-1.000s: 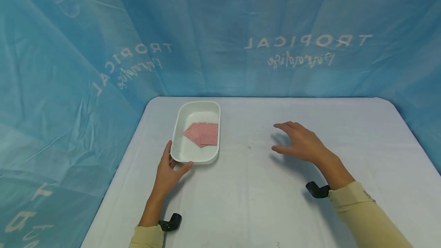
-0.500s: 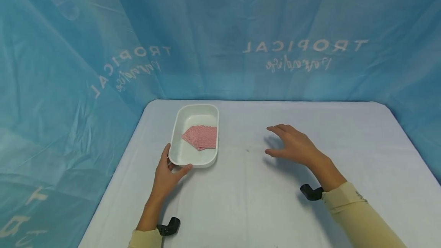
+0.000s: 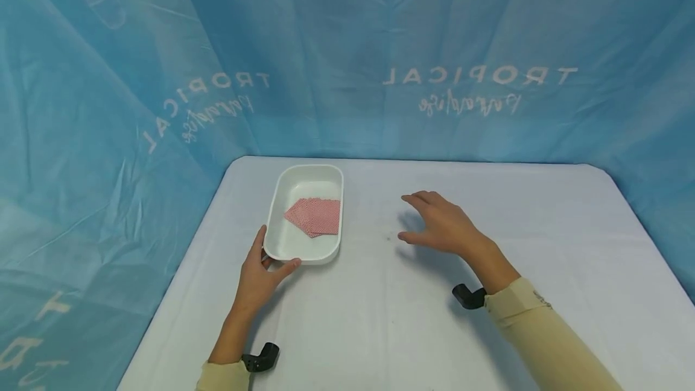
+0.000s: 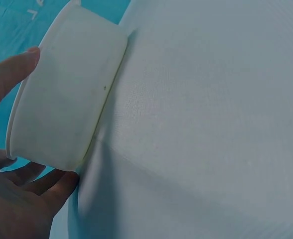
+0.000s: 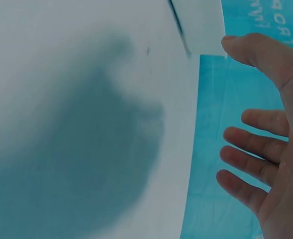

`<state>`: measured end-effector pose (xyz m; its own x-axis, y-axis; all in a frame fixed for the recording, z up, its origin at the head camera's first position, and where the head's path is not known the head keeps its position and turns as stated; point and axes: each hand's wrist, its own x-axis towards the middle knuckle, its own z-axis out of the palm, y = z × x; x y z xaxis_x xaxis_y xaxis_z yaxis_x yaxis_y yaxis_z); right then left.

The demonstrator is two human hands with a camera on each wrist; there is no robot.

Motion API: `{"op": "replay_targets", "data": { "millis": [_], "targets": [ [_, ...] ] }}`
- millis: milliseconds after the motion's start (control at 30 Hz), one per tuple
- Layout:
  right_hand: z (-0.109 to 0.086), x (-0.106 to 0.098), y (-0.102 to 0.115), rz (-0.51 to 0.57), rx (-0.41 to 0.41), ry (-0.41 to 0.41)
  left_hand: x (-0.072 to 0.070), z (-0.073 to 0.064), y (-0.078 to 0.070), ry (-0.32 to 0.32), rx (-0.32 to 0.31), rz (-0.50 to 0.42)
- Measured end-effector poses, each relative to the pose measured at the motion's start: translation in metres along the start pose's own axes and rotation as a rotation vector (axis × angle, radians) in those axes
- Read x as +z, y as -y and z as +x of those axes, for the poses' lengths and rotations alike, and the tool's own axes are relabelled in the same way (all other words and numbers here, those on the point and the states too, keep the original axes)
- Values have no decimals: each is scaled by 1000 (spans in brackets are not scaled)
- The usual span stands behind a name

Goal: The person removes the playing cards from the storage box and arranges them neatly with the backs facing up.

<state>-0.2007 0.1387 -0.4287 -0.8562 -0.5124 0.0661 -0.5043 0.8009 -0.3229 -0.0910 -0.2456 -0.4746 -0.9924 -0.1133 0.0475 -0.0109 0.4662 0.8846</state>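
Note:
A white plastic tub [image 3: 295, 246] with rounded corners is at the left of the table in the head view. Inside lie red-patterned playing cards [image 3: 324, 217], overlapping and fanned, backs up, against the tub's right side. My left hand [image 3: 257, 279] grips the tub's near left corner: the thumb is at the near rim, the fingers round the left side. In the left wrist view, the thumb [image 4: 17, 69] touches the rim and the fingertips reach the lower edge of the wall. To the right of the tub, my right hand [image 3: 442, 225] hovers over the table with fingers apart, holding nothing.
The table [image 3: 380, 318] has a white cover. Blue curtains [image 3: 347, 77] with mirrored lettering hang behind it and along its left side. Each wrist bears a black camera mount, seen at the left wrist mount [image 3: 262, 357] and the right wrist mount [image 3: 469, 296].
My right hand has moved left across the table, nearer the tub, with its fingers still spread. The left hand keeps its hold on the tub; the cards lie as before.

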Motion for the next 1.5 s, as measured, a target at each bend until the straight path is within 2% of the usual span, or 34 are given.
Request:
{"op": "replay_targets", "data": {
  "millis": [167, 267, 333, 467, 600, 733, 933, 1100, 1233, 1367, 1500],
  "targets": [
    [9, -1, 8, -8, -45, -23, -8, -4, -26, 21, -27, -38],
    [13, -3, 13, -17, -60, -35, -11, -5, -32, 26, -24, -51],
    [15, -4, 15, -20, -64, -40, -10, -3, -28, 25, -23, -48],
    [20, -5, 19, -11, -82, -44, -6, 3, -9, 14, -31, -37],
    [24, -4, 24, 6, -107, -32, -3, 3, 2, 10, -37, -34],
    [28, -3, 30, 4, -104, -15, -2, 1, 0, 22, -47, -57],
    [33, 3, 42, 5, -90, 19, -4, -8, -19, 13, -24, -95],
    [38, 8, 53, 7, -105, 48, -1, -11, -4, -2, -23, -87],
    [47, 5, 57, 3, -148, 6, 2, -6, 7, -13, -10, -88],
    [56, 1, 60, 1, -193, -11, 4, -2, 7, -38, -21, -92],
    [62, -2, 63, -26, -200, 7, 5, 1, 4, -44, -27, -97]
  ]
}}
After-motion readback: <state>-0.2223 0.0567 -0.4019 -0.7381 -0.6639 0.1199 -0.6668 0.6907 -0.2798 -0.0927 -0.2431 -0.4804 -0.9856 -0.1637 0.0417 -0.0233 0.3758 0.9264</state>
